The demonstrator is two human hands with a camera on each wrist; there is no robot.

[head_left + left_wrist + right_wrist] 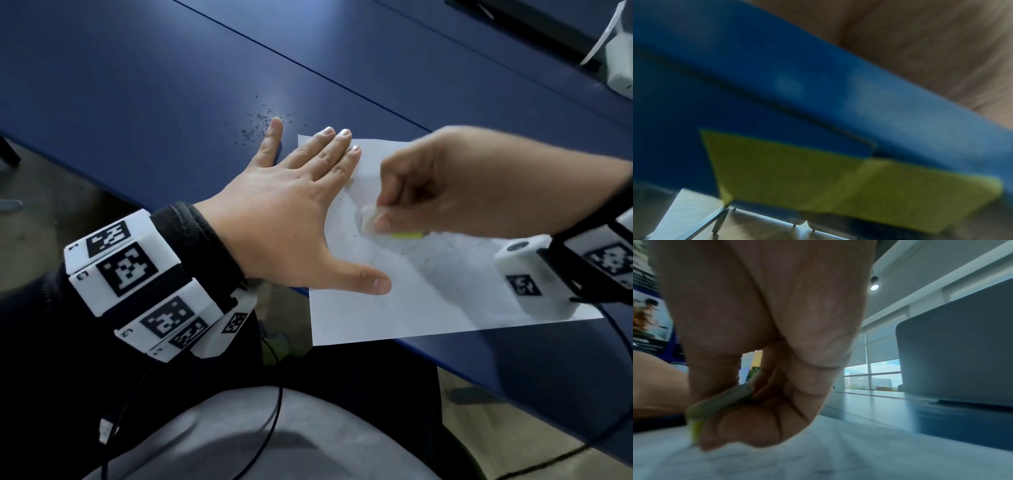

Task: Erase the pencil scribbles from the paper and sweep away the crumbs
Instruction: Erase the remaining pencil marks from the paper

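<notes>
A white sheet of paper (428, 294) with faint pencil scribbles lies at the near edge of the blue table (171, 85). My left hand (301, 202) lies flat with straight fingers on the sheet's left part, holding it down. My right hand (387, 212) pinches a white eraser (368, 219) with a yellow-green sleeve and presses it on the paper's middle; the hand is motion-blurred. In the right wrist view the curled fingers of my right hand (719, 418) grip the eraser (696, 428) against the paper (838, 459). Dark eraser crumbs (263, 123) lie scattered on the table beyond my left fingertips.
A white object (620, 65) sits at the table's far right. A dark panel (957, 353) stands behind the paper in the right wrist view. The left wrist view shows the blue table's underside (777, 81) and a yellow-green patch (818, 175). Cables hang by my lap.
</notes>
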